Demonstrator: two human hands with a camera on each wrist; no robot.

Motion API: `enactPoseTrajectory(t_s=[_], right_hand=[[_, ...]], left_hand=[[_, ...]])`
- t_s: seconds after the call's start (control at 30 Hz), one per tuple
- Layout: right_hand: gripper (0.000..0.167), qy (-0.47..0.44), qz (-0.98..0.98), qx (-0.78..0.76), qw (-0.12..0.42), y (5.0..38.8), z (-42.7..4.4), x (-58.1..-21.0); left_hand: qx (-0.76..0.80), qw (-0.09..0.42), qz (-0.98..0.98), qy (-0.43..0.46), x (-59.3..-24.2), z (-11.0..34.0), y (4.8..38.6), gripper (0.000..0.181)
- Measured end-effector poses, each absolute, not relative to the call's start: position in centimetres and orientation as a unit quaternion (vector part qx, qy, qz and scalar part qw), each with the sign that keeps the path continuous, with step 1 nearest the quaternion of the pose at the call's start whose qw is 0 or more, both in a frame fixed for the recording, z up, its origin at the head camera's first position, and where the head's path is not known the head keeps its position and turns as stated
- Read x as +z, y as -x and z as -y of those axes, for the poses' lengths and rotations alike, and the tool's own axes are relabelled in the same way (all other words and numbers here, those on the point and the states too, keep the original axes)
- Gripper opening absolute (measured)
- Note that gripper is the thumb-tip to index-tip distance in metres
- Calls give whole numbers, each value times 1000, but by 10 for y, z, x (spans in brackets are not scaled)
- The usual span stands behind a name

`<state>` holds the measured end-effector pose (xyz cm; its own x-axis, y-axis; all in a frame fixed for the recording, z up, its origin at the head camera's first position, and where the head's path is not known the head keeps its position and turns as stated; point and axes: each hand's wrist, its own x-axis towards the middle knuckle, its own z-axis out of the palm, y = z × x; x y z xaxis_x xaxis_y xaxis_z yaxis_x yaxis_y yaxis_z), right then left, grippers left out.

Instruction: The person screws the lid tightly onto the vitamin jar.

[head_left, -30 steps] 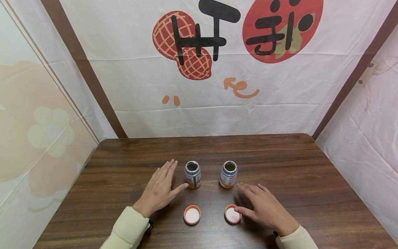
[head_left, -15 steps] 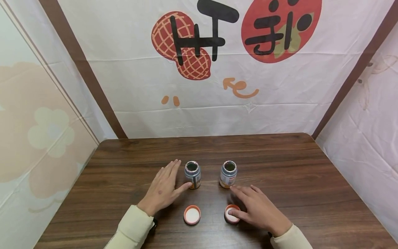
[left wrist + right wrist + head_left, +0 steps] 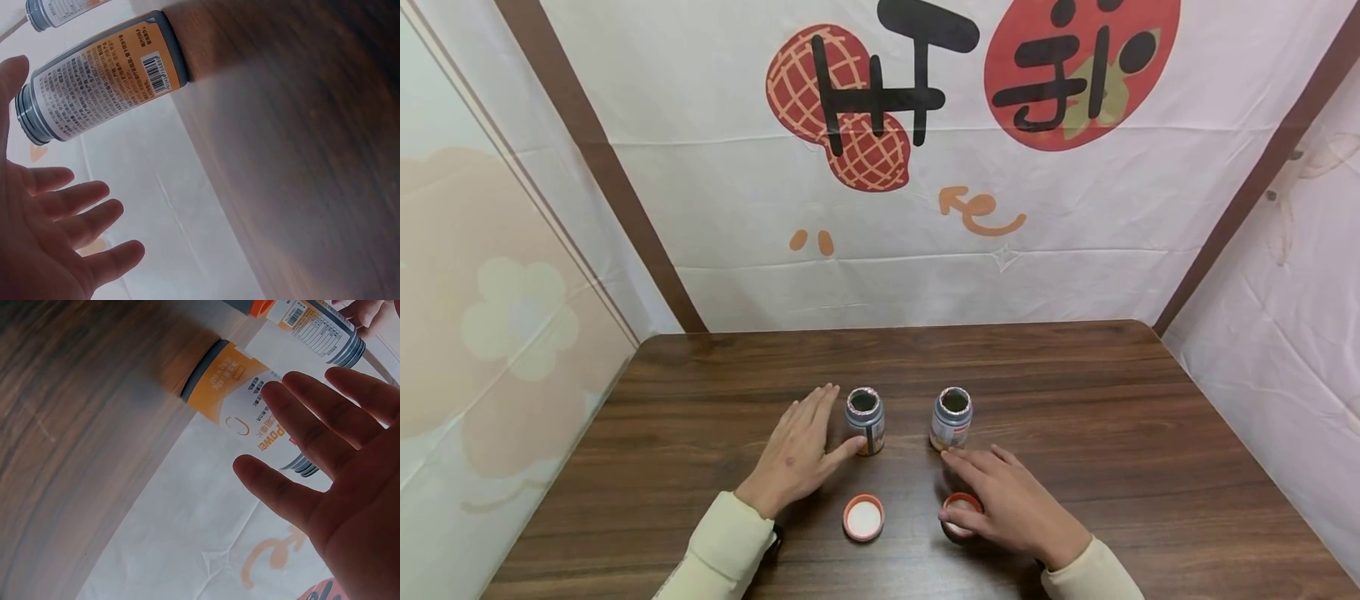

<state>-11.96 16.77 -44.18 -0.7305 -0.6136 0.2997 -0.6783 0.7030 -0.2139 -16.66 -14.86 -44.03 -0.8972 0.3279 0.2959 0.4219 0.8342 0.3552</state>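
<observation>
Two uncapped grey bottles with white-and-orange labels stand upright on the table: the left bottle (image 3: pixel 865 425) and the right bottle (image 3: pixel 951 421). Nearer to me lie two orange-rimmed caps, white inside face up: the left cap (image 3: pixel 863 518) and the right cap (image 3: pixel 958 504). My left hand (image 3: pixel 797 454) is beside the left bottle with fingers extended; its thumb overlaps the bottle's lower side, contact unclear. Over the right cap, which it partly hides, hovers my right hand (image 3: pixel 1007 504), fingers spread. Its fingertips lie just in front of the right bottle (image 3: pixel 231 394).
Dark wood-grain table (image 3: pixel 737 358) extends around the bottles on all sides. Behind it hangs a white printed cloth (image 3: pixel 737 208), and further cloth panels (image 3: pixel 1285 333) close off the left and right sides.
My right hand has moved left, now covering more of the right cap. My left hand has shifted slightly right, toward the left bottle. Bottles and caps keep their places.
</observation>
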Motion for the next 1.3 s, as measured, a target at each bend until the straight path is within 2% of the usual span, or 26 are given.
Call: enactPoseTrajectory(t_s=[0.5,0.77,1.3], right_hand=[[70,-373,909,158,102,119,-160,-439],[70,-380,907,155,97,118,-153,-437],[67,-441,883,115,115,117,-130,-435]], left_hand=[[-208,120,952,189,-438,144,170,83],[-208,140,950,186,-440,143,171,82],[-232,133,948,173,-436,136,175,83]])
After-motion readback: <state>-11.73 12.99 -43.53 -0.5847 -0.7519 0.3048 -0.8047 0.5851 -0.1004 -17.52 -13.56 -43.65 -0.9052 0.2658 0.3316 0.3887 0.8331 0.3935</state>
